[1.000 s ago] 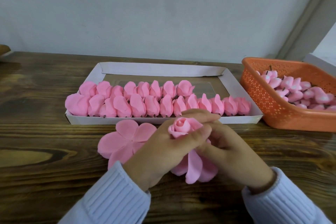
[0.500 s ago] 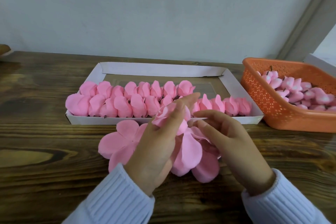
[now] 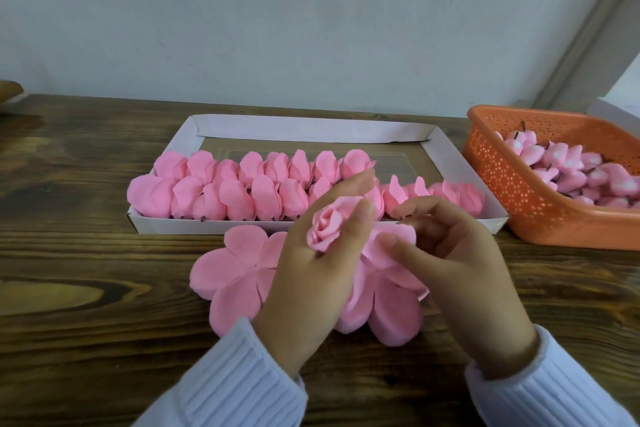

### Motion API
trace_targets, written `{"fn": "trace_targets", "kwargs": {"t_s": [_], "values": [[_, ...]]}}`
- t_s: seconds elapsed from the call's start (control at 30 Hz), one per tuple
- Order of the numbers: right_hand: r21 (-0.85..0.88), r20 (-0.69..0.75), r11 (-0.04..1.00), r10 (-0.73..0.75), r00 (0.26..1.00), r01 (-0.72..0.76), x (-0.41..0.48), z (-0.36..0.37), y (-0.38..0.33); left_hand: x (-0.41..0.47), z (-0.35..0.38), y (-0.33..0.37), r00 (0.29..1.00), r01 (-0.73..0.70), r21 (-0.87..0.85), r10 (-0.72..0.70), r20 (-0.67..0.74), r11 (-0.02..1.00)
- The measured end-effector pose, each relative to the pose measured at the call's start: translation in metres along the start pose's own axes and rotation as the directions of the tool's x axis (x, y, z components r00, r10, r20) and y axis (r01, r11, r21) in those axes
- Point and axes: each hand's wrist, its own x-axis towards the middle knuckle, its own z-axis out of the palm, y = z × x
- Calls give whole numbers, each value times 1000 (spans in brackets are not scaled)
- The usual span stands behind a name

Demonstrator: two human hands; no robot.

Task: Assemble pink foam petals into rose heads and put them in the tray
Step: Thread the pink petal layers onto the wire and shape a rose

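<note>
**A:** How far along are we?

**B:** From my seat, the tray (image 3: 311, 128) has one full row of roses (image 3: 242, 194) and a second part-done. Left hand (image 3: 311, 277) grips a half-wrapped bud (image 3: 327, 225) just in front of the tray, right hand (image 3: 460, 263) pinches its loose petals (image 3: 394, 312). One flat petal piece (image 3: 235, 270) is left on the table.

One tray (image 3: 311, 129), one orange basket (image 3: 519, 194), two hands (image 3: 311, 274) (image 3: 460, 263).

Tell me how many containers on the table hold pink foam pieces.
2. The white tray sits mid-table, holding rows of rose heads; the orange basket stands right of it, cut off by the frame edge. Others may lie out of view.
</note>
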Motion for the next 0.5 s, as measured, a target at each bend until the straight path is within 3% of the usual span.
{"fn": "trace_targets", "kwargs": {"t_s": [0.17,0.33,0.5], "values": [[-281,-77,898,-372,925,338,-6,4,-3,-3,1,-2,999,31,67,-32,13,997],[-360,-152,835,-494,856,417,-8,3,-1,-4,2,-1,993,12,145,-28,114,989],[-400,-132,783,-563,816,476,-9,5,-2,-5,3,-1,985,-30,149,4,170,988]]}}
